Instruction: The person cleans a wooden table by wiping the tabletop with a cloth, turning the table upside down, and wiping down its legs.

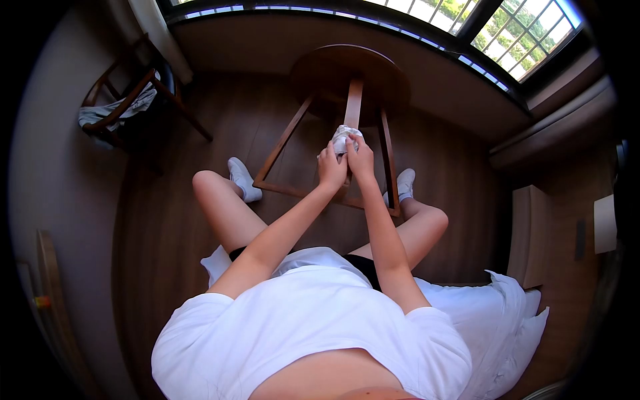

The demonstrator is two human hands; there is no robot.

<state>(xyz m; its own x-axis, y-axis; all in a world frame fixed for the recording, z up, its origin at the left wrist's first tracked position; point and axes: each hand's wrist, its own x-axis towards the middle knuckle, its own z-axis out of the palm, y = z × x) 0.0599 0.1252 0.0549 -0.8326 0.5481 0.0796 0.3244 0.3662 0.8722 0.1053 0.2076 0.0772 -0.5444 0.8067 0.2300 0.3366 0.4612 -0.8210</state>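
A round wooden table (313, 70) lies tipped over in front of me, its legs and lower bars pointing my way. A crumpled white cloth (343, 138) is wrapped around its middle leg (354, 103). My left hand (332, 168) is closed on the cloth's near left side, around the leg. From the right, my right hand (361, 158) presses the same cloth with bent fingers. Both hands nearly meet, and the cloth hides the part of the leg beneath it.
My knees and white shoes (244, 180) are on either side of the table's frame. A wooden chair (123, 110) with cloth draped on it stands at the left wall. Barred windows (527, 33) are at the back. White bedding (480, 320) lies beside me, near a wooden cabinet (529, 233).
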